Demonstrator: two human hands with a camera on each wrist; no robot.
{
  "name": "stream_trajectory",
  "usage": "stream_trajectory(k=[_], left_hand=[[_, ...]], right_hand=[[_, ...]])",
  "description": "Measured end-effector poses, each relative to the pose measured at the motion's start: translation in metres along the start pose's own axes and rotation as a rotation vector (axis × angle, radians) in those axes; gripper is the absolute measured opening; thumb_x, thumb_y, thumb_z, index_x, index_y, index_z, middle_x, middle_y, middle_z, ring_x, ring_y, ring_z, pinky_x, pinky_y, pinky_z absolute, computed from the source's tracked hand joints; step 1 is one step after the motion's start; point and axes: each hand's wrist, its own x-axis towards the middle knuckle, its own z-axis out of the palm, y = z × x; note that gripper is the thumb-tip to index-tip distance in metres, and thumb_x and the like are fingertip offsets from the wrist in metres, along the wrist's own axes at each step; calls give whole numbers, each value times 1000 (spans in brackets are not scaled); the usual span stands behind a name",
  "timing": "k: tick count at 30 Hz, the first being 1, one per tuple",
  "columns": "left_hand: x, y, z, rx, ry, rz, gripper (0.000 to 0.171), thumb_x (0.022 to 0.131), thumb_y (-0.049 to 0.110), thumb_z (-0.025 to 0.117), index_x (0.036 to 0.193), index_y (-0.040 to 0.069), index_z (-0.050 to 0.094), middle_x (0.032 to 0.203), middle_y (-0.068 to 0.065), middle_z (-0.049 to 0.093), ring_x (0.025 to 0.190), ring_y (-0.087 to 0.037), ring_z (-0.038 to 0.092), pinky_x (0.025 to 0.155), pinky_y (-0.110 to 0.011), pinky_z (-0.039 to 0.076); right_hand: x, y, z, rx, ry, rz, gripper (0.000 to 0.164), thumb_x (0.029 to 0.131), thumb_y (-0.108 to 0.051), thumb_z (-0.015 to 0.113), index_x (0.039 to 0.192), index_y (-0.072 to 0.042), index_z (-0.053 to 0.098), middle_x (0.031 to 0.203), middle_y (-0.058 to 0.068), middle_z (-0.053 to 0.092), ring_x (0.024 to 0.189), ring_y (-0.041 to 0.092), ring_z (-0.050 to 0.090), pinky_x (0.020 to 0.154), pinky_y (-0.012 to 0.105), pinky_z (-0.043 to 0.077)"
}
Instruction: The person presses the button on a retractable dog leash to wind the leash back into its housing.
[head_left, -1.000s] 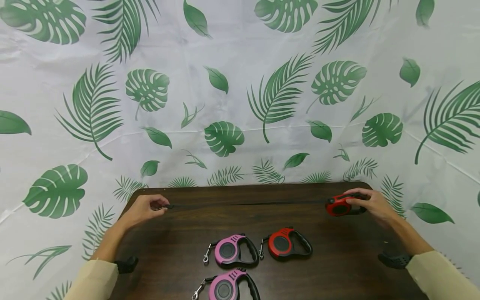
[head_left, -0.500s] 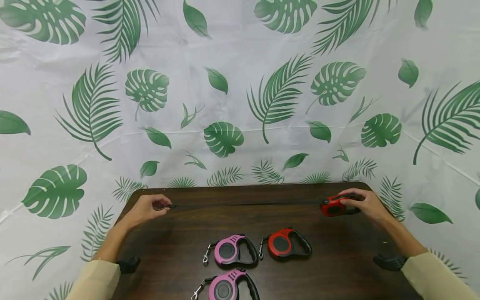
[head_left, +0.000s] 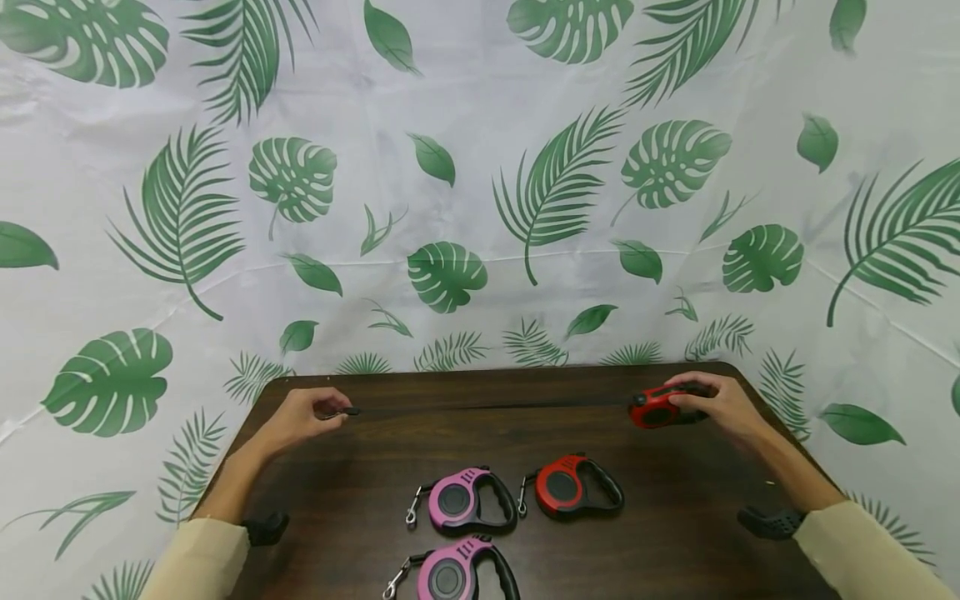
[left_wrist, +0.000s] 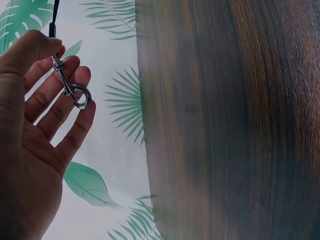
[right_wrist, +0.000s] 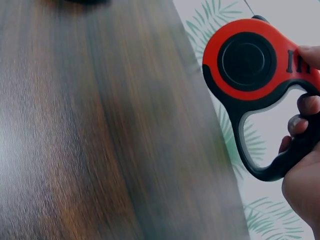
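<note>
My right hand (head_left: pixel 720 403) grips the black handle of a red retractable dog leash (right_wrist: pixel 217 47), its fingers wrapped through the loop. The leash's black cord (head_left: pixel 487 407) stretches across above the far part of the table to my left hand (head_left: pixel 311 414). There my thumb and forefinger pinch the cord's end, just above a silver snap hook (left_wrist: pixel 65 77). In the left wrist view the hook lies against the other fingers. Nearer on the table lie a second red leash (head_left: pixel 562 487), a pink leash (head_left: pixel 453 502) and another pink leash (head_left: pixel 447 577), partly cut off by the frame.
The dark wooden table (head_left: pixel 360 500) has a rounded far edge. Behind it hangs a white cloth (head_left: pixel 465 200) printed with green leaves. Dark bands are worn on both wrists, below cream sleeves (head_left: pixel 198 558).
The right hand has moved left with the red leash, and the left hand slightly right with the hook end. The stretched cord between them is shorter. The leashes on the table have stayed put.
</note>
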Motion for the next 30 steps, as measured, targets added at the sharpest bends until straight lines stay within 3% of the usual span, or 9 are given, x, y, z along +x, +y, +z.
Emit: stream_trajectory(k=[5,21,30], left_hand=[[3,3,4,-4,-9,-1,16,87,-3,80,100,5,76,92,-2,76,78,-5,66,72,-29,61],[10,8,11,-14,-20,-7,17,89,-2,81,103,7,77,94,1,76,80,-7,67,73,-29,60],[11,12,17,-38,-31,-19,16,89,-2,79,103,7,76,94,1,76,83,-8,69,75,-35,61]], right_hand=[[2,-5,8,11,-9,-37,26,99,-11,75,123,-1,72,105,-9,75,94,13,66,76,31,57],[5,-21,26,64,-32,-6,29,100,-16,76,125,-2,71,110,-8,73,93,17,67,78,33,59],[7,-24,37,117,-54,-31,28,99,-11,76,124,-1,71,108,-5,74,90,18,69,77,34,61]])
